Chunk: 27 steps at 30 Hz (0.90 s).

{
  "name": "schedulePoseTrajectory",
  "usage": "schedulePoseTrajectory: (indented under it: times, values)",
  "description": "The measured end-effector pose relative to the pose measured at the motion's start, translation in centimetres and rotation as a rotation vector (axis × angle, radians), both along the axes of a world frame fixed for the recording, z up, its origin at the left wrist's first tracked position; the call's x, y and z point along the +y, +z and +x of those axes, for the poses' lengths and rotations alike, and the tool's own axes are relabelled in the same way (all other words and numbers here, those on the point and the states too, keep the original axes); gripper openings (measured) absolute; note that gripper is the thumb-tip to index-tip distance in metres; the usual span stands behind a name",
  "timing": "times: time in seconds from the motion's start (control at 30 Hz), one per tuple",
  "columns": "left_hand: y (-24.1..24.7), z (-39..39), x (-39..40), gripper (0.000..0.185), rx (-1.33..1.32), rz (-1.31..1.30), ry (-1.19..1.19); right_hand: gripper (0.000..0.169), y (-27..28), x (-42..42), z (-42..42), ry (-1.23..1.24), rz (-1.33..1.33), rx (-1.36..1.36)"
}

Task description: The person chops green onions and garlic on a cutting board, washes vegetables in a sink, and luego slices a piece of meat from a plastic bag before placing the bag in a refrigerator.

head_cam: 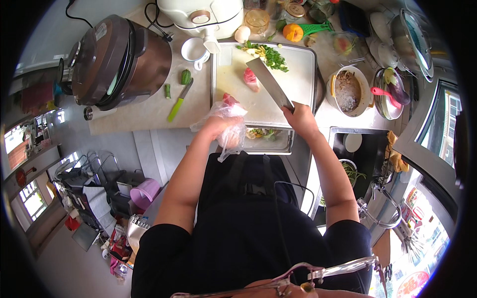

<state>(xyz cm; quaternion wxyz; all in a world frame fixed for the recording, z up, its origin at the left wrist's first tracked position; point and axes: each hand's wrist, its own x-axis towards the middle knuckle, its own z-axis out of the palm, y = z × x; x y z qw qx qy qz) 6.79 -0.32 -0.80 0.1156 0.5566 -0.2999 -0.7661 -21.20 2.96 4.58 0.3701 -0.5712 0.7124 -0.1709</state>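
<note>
My left hand (220,126) grips a clear plastic bag (233,136) at the near left corner of the white cutting board (298,83). Raw meat (230,100) pokes out of the bag's far end. In my right hand (301,118) is the handle of a cleaver (270,83), its broad blade slanting up and left above the board. Beside the blade lies a separate piece of raw meat (252,79). Chopped green onion (274,59) with pale pieces is heaped at the board's far side. Below the board's near edge, an open drawer-like tray (268,146) holds vegetable scraps.
Left of the board are a green-handled knife (178,105), a cucumber piece (186,76), a white mug (193,50) and a brown cooker (126,63). To the right stand a pot with brown contents (348,91) and a bowl with an eggplant (397,91). The sink (337,149) is nearer me.
</note>
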Motion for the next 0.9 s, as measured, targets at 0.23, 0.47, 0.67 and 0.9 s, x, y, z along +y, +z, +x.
schedulePoseTrajectory:
  times: [0.23,0.47,0.67,0.9]
  values:
    - [-0.3,0.1,-0.6,0.04,0.023,-0.016,-0.067,0.021,-1.3,1.5,0.4,-0.103,0.0,0.172]
    - [0.5,2.5,-0.9,0.042,0.159,0.124,0.034,0.015,-1.4,3.2,1.8,0.204,0.065,0.336]
    - [-0.1,3.6,-0.1,0.046,0.287,0.097,0.067,0.016,-1.0,3.6,2.2,0.086,0.046,0.184]
    - [0.4,2.6,-0.6,0.049,0.157,0.019,-0.039,0.016,0.5,3.3,2.8,0.163,0.054,0.148]
